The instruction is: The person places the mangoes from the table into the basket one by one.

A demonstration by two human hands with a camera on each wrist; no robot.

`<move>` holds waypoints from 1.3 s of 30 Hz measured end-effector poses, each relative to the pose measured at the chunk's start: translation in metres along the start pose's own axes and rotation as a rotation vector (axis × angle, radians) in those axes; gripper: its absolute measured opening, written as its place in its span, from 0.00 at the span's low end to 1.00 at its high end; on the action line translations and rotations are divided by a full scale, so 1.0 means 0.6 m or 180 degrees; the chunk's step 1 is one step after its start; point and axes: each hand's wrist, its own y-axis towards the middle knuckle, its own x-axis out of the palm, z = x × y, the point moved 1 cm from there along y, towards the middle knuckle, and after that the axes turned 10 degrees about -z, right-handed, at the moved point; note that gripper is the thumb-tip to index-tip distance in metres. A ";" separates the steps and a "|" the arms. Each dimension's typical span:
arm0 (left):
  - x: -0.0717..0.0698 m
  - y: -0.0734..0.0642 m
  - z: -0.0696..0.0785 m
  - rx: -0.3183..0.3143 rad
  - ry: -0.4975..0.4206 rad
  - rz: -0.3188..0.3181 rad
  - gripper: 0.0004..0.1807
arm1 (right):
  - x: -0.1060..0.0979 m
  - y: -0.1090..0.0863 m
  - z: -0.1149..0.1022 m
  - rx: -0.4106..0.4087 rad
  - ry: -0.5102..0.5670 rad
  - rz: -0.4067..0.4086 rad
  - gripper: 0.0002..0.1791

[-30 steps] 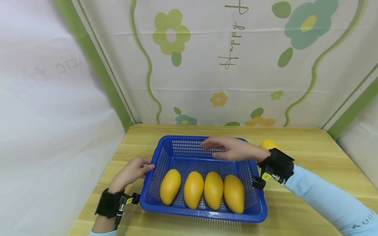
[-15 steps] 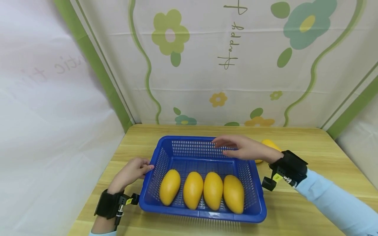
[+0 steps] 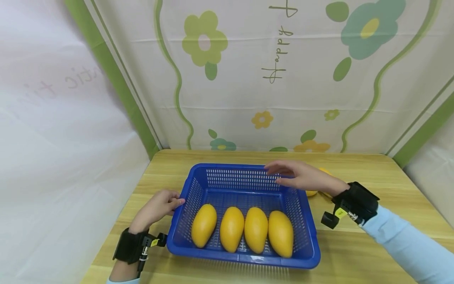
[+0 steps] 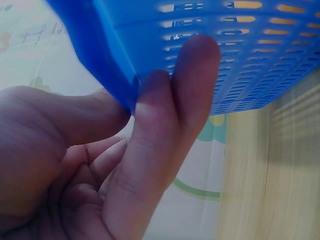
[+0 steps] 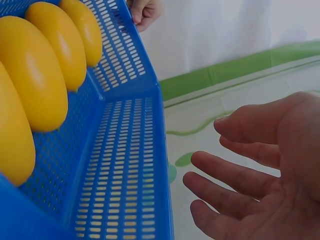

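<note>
A blue plastic basket (image 3: 244, 258) stands on the wooden table with several yellow mangoes (image 3: 232, 228) in a row along its near side. My left hand (image 3: 159, 207) pinches the basket's left rim; in the left wrist view the thumb (image 4: 95, 117) lies on one side of the rim and two fingers (image 4: 170, 110) on the outer wall. Above the basket's back right corner hovers my right hand (image 3: 301, 175), fingers spread and holding nothing. The right wrist view shows that hand (image 5: 255, 175) apart from the rim.
Beyond the basket's right side, more yellow mangoes (image 3: 311, 193) lie on the table (image 3: 369, 189), partly hidden by my right hand and wrist. A floral cloth (image 3: 244, 86) hangs behind the table, and white cloth (image 3: 64, 157) closes off the left side.
My right hand has moved to the right from over the basket's back middle toward its back right corner. The left hand, the basket and its mangoes stay in place.
</note>
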 end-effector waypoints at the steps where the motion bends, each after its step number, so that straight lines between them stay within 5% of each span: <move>1: 0.000 0.000 0.000 -0.0002 -0.0004 0.0000 0.13 | -0.001 -0.002 0.002 0.0010 -0.0006 0.0023 0.26; 21: 0.000 0.003 0.000 0.0005 0.0028 -0.0003 0.13 | -0.025 -0.039 0.064 0.0116 -0.0223 0.0470 0.22; 39: -0.001 0.003 -0.005 0.0005 -0.0062 -0.0043 0.14 | -0.034 -0.050 0.124 0.0451 -0.0039 0.0575 0.26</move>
